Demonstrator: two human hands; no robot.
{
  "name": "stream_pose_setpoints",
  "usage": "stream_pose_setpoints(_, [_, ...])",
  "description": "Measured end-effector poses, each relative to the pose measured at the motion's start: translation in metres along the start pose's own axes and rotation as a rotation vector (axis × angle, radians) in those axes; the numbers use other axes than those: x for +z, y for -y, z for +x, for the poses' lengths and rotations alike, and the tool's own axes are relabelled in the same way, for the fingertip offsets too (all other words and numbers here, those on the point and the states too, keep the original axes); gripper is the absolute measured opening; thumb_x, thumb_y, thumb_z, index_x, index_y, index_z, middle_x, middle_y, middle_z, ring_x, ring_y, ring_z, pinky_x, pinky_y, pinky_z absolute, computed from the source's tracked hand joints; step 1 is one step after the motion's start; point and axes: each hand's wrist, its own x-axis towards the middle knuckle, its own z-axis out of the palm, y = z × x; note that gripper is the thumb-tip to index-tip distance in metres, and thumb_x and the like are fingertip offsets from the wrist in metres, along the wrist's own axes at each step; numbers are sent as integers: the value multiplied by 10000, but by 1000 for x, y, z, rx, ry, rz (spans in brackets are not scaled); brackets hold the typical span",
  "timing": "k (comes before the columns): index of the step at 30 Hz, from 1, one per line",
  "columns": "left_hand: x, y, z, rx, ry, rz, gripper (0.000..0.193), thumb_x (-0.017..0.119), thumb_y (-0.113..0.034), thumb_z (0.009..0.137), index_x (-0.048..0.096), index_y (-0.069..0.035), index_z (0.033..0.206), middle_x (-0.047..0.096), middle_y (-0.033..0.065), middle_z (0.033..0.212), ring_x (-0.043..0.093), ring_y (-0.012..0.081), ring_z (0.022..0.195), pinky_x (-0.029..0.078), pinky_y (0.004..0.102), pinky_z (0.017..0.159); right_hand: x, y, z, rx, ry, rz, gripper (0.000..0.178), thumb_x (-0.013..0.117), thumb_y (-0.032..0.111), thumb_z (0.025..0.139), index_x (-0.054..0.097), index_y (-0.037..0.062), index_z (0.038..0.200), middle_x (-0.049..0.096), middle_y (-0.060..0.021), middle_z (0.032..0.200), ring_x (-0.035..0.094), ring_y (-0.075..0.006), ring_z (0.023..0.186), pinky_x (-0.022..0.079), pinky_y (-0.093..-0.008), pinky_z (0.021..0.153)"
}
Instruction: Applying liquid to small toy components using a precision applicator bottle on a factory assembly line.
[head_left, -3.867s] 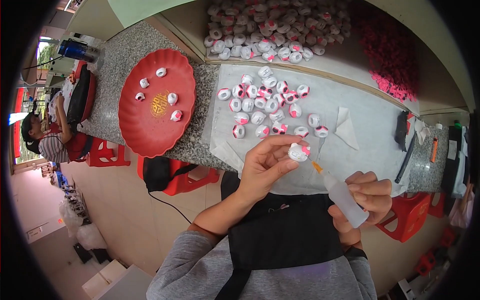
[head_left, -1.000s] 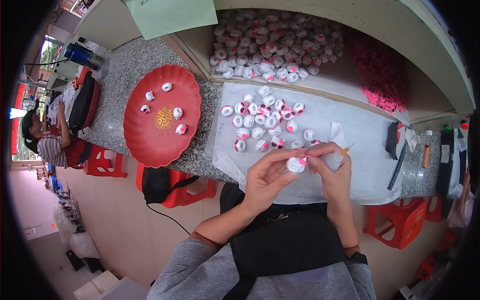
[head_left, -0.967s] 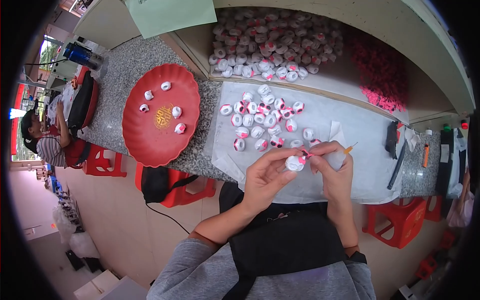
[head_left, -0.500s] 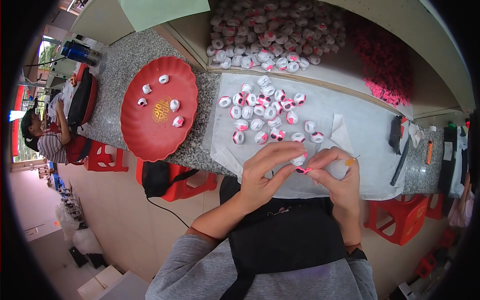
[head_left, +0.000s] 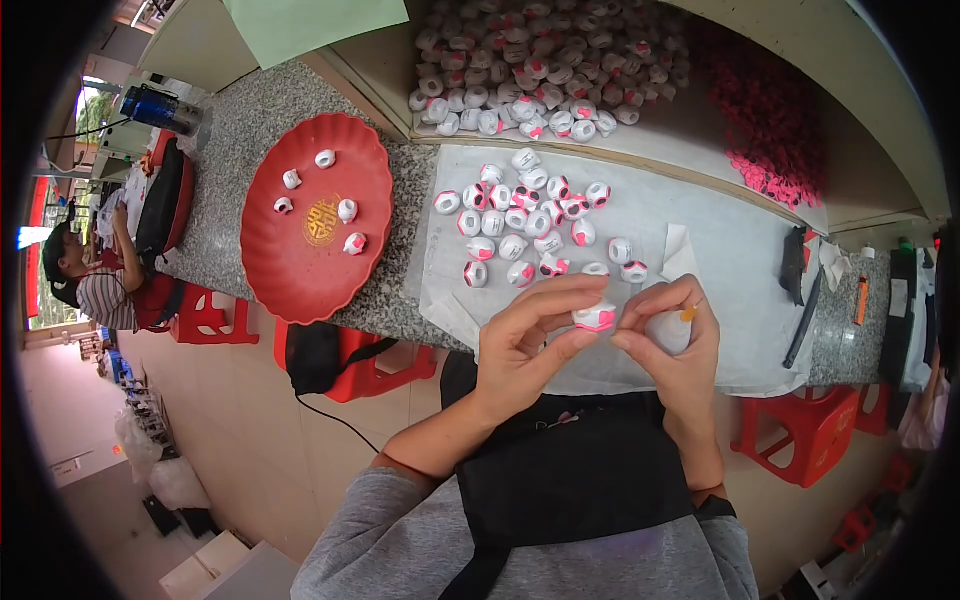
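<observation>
While in left fingers point(head_left: 562, 291), trinket point(head_left: 594, 318) near bottle point(head_left: 668, 334).

I make out, from afar, a speckled grey bench point(head_left: 240, 115) with a cream shelf unit point(head_left: 835, 75) along its far edge, red stools point(head_left: 810, 415) by its near edge on pale floor tiles point(head_left: 250, 420), and a bright window point(head_left: 93, 108) beyond its left end.

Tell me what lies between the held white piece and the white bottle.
In the head view, the fingertips of the right hand lie between the piece and the white bottle.
</observation>
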Motion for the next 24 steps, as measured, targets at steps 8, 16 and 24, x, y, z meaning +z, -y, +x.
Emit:
stream_pose_setpoints(8, [-8, 4, -1, -42, 72, -85, 290, 545, 33, 701, 511, 14, 988, 507, 127, 1015, 448, 211, 997, 347, 314, 858, 5, 4, 6, 50, 124, -27, 367, 660, -22, 569, 515, 9, 905, 523, -26, 710, 469, -64, 606, 366, -175, 559])
stream_pose_setpoints(16, [-9, 4, 1, -30, 112, 1, 253, 570, -10, 690, 555, -4, 942, 545, 98, 966, 470, 207, 961, 346, 310, 845, 2, -3, 1, 76, 103, 20, 250, 662, 24, 626, 556, 1, 850, 557, -33, 790, 499, -66, 679, 401, -196, 604])
stream_pose_setpoints(24, [-6, 3, 0, 33, 65, 141, 215, 583, -69, 693, 571, -20, 902, 572, 79, 912, 504, 181, 845, 368, 285, 762, 5, -4, 1, 51, 87, 18, 253, 672, 51, 627, 558, 3, 848, 555, -20, 746, 478, -56, 656, 385, -189, 595])
